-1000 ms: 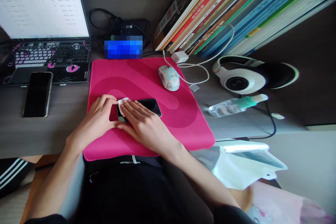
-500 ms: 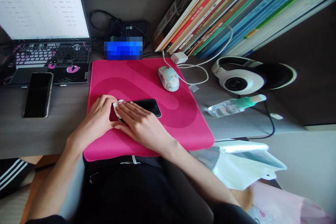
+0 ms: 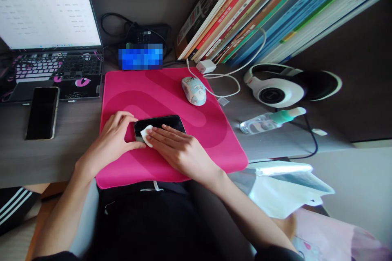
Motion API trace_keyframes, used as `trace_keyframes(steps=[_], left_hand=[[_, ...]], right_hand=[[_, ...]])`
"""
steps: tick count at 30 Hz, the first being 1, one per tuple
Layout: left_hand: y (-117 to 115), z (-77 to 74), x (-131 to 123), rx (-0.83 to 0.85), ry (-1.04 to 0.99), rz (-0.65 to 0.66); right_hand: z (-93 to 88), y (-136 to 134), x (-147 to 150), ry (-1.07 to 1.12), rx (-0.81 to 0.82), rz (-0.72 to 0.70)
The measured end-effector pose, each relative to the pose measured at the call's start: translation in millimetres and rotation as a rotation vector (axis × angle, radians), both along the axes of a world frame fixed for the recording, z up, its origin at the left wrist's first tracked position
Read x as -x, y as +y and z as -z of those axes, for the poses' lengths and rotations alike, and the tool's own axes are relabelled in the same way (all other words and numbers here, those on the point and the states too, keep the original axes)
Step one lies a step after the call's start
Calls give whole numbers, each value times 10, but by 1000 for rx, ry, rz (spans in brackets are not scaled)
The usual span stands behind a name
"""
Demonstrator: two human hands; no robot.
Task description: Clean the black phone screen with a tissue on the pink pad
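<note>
A black-screened smartphone [image 3: 157, 122] lies face up on the pink desk mat [image 3: 214, 147]. My left hand [image 3: 112, 140] steadies its left end, the thumb at the near corner and the fingers at the far one. Flat across the screen, my right hand [image 3: 180, 149] presses a folded white tissue [image 3: 146, 136] under its fingertips. The tissue covers part of the phone's left half, and my right fingers hide some of the near edge and right side.
Beyond the phone sits a patterned mouse [image 3: 194, 91]. A laptop [image 3: 55, 69] and second phone [image 3: 42, 113] are at left. To the right are a clear spray bottle [image 3: 257, 124], white headphones [image 3: 283, 91], a charger [image 3: 206, 66] with cable, and leaning books [image 3: 211, 20].
My right hand has slid the tissue right and nearer to me across the screen, uncovering the phone's left end. My left hand stays at that end.
</note>
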State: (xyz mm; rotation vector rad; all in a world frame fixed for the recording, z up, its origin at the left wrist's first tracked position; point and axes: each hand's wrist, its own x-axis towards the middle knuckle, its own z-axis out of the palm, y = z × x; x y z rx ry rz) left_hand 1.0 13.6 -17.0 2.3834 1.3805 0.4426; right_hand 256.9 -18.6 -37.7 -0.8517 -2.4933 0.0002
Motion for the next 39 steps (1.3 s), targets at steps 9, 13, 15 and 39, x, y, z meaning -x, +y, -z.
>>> trace_keyframes(steps=[9,13,15,39], left_hand=[[-10,-5,-3,27,-21,-8],[-13,-16,-5,42,-33,-16],[-13,-19,-3,47,-30,-17],[-23,-51,-32,7,-13,-1]], right_hand=[[-64,-119,-358,15,-62,98],[-80,-103,-449,36,-74,157],[-73,-90,-477,41,-75,179],[-1,62,-641,99,99,195]])
